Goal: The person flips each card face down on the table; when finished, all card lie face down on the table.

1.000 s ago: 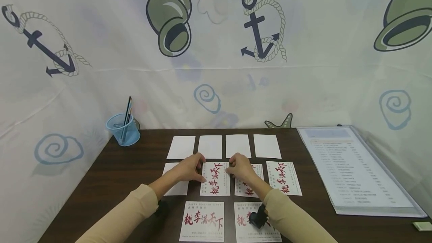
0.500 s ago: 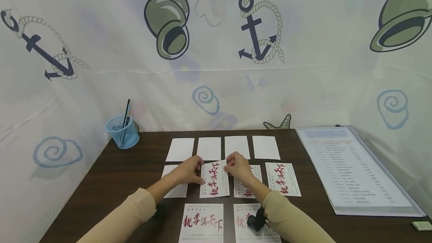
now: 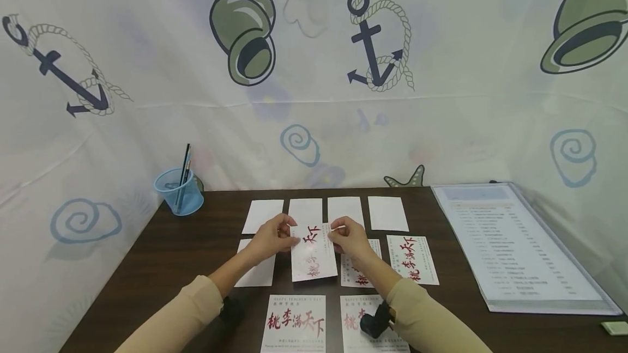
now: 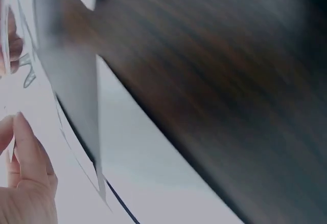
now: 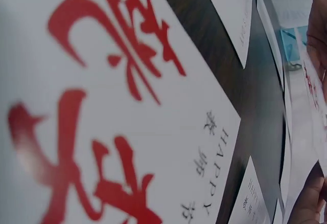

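Observation:
In the head view my left hand and right hand pinch opposite side edges of a white greeting card with red calligraphy. The card is raised and tilted, its lower edge toward me. Left of it, a white card lies partly behind my left hand. My right forearm partly covers a printed card; another printed card lies to its right. The left wrist view catches my left hand's fingers at its left edge. Large red characters on a card fill much of the right wrist view.
Several blank white cards line the back of the dark table. Two printed cards lie at the front, one under my right sleeve. A blue cup with pens stands back left. A printed sheet in a clear holder lies right.
The greeting card, flat on the table a second ago, has been lifted and tilted up by both hands. Its right corner rose first; both hands are now slightly higher.

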The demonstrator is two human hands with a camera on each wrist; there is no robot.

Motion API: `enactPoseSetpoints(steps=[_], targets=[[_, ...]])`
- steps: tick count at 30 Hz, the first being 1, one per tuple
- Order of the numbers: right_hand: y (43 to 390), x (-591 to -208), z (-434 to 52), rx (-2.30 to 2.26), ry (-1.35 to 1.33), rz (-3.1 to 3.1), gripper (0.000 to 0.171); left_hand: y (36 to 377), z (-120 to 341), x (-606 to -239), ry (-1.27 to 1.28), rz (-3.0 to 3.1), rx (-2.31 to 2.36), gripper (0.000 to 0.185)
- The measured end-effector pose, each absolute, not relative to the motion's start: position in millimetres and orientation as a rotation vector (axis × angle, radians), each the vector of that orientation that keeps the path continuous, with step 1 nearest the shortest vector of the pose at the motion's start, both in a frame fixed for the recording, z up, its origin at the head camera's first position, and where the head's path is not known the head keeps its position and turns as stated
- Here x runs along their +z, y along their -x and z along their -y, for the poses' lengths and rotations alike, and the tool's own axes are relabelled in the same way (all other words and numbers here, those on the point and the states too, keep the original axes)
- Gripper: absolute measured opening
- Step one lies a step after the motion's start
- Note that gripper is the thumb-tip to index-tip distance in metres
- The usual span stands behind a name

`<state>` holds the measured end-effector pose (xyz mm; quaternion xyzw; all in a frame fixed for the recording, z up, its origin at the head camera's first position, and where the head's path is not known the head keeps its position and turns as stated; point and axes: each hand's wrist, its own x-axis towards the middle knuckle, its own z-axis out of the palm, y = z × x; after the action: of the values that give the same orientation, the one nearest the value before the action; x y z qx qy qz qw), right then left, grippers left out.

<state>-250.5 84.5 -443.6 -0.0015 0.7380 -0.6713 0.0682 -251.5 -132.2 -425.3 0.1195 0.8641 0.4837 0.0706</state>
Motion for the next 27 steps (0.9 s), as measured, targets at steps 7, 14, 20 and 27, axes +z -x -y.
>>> enactPoseSetpoints(steps=[7, 14, 20, 27], targets=[[244.3, -442.2, -79.8, -2.122, -0.085, -2.247, 0.022, 254.4, 129.3, -416.2, -0.162, -2.390, 1.761, 0.036], [230.4, -432.9, -61.8, -2.034, 0.159, -2.551, 0.019, 260.8, 120.1, -406.9, -0.095, -2.437, 1.899, 0.030], [223.5, -426.0, -50.7, -1.985, 0.297, -2.697, 0.019, 260.8, 110.8, -398.8, -0.103, -2.567, 1.916, 0.029], [218.1, -424.0, -39.8, -1.973, 0.583, -2.769, 0.027, 258.4, 99.8, -391.5, -0.199, -2.754, 1.875, 0.027]])
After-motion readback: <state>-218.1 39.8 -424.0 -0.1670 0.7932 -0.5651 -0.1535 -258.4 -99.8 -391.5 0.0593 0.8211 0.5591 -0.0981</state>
